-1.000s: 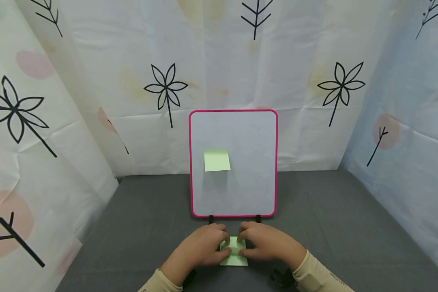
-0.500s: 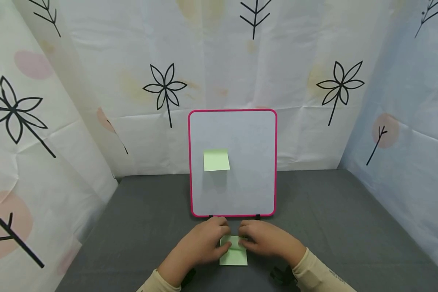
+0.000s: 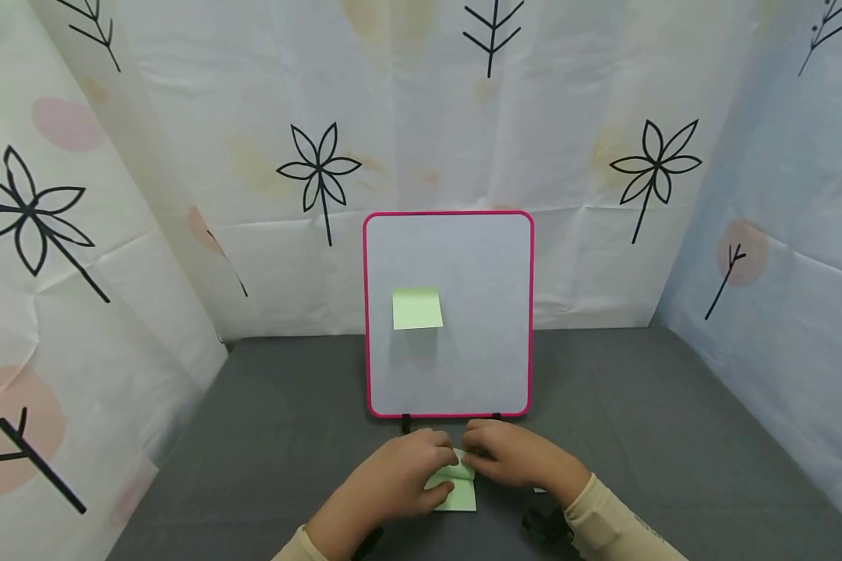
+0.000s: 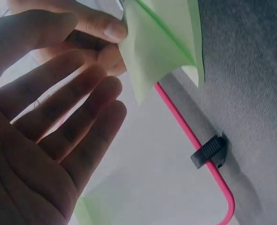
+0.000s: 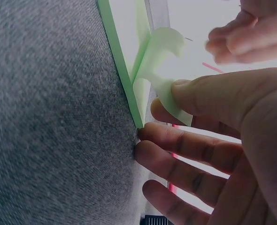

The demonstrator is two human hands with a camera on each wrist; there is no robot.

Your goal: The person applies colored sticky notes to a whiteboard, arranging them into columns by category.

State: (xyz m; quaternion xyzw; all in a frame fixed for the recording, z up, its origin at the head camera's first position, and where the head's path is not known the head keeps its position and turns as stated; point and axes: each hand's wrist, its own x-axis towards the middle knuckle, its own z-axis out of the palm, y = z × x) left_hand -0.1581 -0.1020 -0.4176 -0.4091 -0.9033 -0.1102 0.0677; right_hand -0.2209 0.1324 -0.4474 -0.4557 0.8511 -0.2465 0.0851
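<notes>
A pad of pale green sticky notes [image 3: 456,499] lies on the dark cloth in front of the board. My right hand [image 3: 526,463] pinches a corner of the top sticky note [image 5: 152,63] between thumb and index finger. That sheet bends up off the pad, still joined to it along a crease in the right wrist view. Beside it, my left hand [image 3: 410,475] reaches over the pad's left side in the head view. Its fingers [image 4: 89,150] are spread and loosely extended, holding nothing, in the left wrist view.
A whiteboard [image 3: 477,358] with a pink frame stands behind the hands on black feet [image 4: 210,151]. One green sticky note [image 3: 417,308] is on its left half. Patterned white fabric [image 3: 463,140] hangs around the grey-covered table [image 3: 288,405].
My left hand has shifted slightly right over the pad. My right hand stays at the far right corner with the sheet, which now curls up more.
</notes>
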